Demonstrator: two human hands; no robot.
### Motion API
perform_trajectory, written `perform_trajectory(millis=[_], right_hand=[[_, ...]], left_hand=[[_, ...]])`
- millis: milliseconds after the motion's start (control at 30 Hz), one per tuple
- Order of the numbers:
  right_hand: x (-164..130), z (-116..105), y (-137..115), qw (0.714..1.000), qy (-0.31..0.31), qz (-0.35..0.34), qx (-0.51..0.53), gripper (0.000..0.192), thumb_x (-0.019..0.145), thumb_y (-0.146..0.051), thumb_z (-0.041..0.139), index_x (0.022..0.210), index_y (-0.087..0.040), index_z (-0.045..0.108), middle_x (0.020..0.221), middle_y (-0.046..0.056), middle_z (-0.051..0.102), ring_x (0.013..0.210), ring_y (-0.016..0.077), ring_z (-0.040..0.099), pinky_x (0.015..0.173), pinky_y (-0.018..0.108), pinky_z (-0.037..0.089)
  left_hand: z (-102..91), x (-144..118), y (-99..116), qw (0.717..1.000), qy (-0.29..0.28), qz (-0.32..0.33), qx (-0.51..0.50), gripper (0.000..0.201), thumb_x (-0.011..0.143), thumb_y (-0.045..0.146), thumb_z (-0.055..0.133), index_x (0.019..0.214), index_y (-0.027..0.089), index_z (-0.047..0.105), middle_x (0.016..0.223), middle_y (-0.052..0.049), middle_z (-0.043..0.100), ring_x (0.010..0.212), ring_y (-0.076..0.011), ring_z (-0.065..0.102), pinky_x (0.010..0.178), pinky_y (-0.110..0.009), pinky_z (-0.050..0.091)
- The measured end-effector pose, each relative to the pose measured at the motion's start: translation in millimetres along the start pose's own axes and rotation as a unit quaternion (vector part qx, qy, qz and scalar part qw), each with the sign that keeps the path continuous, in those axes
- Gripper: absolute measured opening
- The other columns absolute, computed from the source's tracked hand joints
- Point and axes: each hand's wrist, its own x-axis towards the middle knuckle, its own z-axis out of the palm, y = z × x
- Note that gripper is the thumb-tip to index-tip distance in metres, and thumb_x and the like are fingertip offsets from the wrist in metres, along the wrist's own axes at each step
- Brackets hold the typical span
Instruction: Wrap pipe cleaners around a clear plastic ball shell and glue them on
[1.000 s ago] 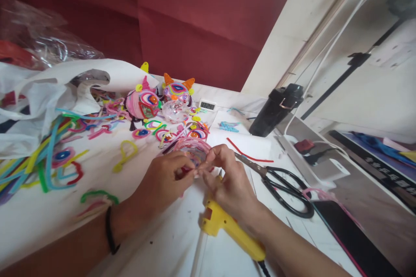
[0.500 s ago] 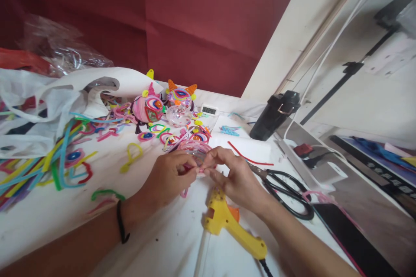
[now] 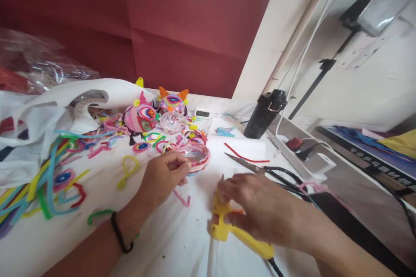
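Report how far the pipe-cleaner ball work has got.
Done: two decorated balls stand at the back. In hand: left hand holds a clear half-shell partly wrapped in pink; right hand rests on the glue gun. Left: the shell's upper part is bare, loose pipe cleaners unused.

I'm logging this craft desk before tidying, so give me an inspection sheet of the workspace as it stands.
Surface: white table, a few dark specks.
Job's things: clear half-dome wrapped in pink pipe cleaner; yellow glue gun lying flat.
Clutter: loose pipe cleaners, two finished decorated balls, scissors, digital timer, white bag, black bottle.
Hands: left hand pinches the dome's rim; right hand rests over the glue gun, grip unclear.
Cables: glue gun cord; white cable up the wall; power strip.
Surroundings: red backdrop, cream wall.
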Motion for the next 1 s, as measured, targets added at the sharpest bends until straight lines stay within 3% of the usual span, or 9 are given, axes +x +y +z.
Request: perform_trajectory(millis=[100, 167, 433, 633, 733, 867, 1000], right_hand=[[3, 4, -11, 0.993, -0.095, 0.040, -0.053, 0.018, 0.068, -0.023, 0.074, 0.082, -0.021, 0.063, 0.077, 0.007, 0.073, 0.064, 0.0281, 0.069, 0.052, 0.033, 0.038], [5, 7, -16, 0.987, -0.125, 0.060, -0.084, 0.020, 0.069, -0.027, 0.072, 0.085, -0.019, 0.064, 0.079, 0.010, 0.074, 0.065, 0.0311, 0.071, 0.049, 0.033, 0.038], [3, 30, -15, 0.983, -0.108, 0.040, -0.140, 0.036, 0.067, -0.015, 0.066, 0.102, -0.013, 0.062, 0.089, 0.017, 0.073, 0.066, 0.0358, 0.071, 0.051, 0.040, 0.046], [7, 17, -22, 0.979, -0.151, 0.073, -0.112, 0.047, 0.065, -0.005, 0.057, 0.111, -0.015, 0.057, 0.100, 0.018, 0.071, 0.079, 0.0341, 0.071, 0.064, 0.041, 0.049], [3, 5, -21, 0.986, -0.131, 0.076, -0.066, 0.046, 0.062, -0.008, 0.057, 0.107, -0.015, 0.054, 0.094, 0.014, 0.071, 0.078, 0.0327, 0.069, 0.066, 0.040, 0.048], [-12, -17, -5, 0.995, -0.064, 0.069, 0.046, 0.034, 0.062, -0.008, 0.055, 0.093, -0.021, 0.050, 0.080, 0.004, 0.065, 0.069, 0.0224, 0.062, 0.062, 0.032, 0.045], [-19, -32, 19, 0.975, 0.017, 0.048, 0.215, 0.041, 0.065, -0.007, 0.059, 0.100, -0.024, 0.046, 0.097, 0.003, 0.061, 0.083, 0.0192, 0.061, 0.072, 0.030, 0.048]], left_hand=[[-2.0, 1, 1, 1.000, 0.001, -0.016, -0.022, 0.011, 0.068, 0.027, 0.064, 0.064, 0.018, 0.063, 0.043, 0.005, 0.059, 0.042, -0.0105, 0.056, 0.044, -0.019, 0.045], [-4.2, 2, 0, 0.999, 0.000, -0.023, -0.032, 0.011, 0.068, 0.028, 0.064, 0.064, 0.017, 0.063, 0.043, 0.005, 0.060, 0.042, -0.0104, 0.056, 0.045, -0.019, 0.046], [-8.6, 7, 0, 0.994, 0.003, -0.045, -0.098, 0.013, 0.067, 0.028, 0.068, 0.063, 0.016, 0.063, 0.046, 0.004, 0.061, 0.046, -0.0095, 0.056, 0.049, -0.019, 0.047], [-8.2, 6, -2, 0.990, 0.000, -0.056, -0.128, 0.016, 0.068, 0.029, 0.068, 0.064, 0.015, 0.062, 0.046, 0.003, 0.060, 0.046, -0.0089, 0.055, 0.049, -0.019, 0.048], [-8.7, 6, -3, 0.989, 0.011, -0.064, -0.133, 0.017, 0.067, 0.030, 0.069, 0.066, 0.015, 0.063, 0.046, 0.003, 0.060, 0.047, -0.0094, 0.055, 0.049, -0.019, 0.048], [-9.5, 8, -2, 0.988, 0.023, -0.074, -0.137, 0.015, 0.066, 0.029, 0.069, 0.064, 0.015, 0.063, 0.046, 0.003, 0.061, 0.046, -0.0094, 0.056, 0.048, -0.019, 0.048], [-10.5, 9, -2, 0.988, 0.030, -0.076, -0.134, 0.013, 0.067, 0.026, 0.067, 0.061, 0.015, 0.063, 0.044, 0.003, 0.061, 0.044, -0.0091, 0.057, 0.046, -0.017, 0.047]])
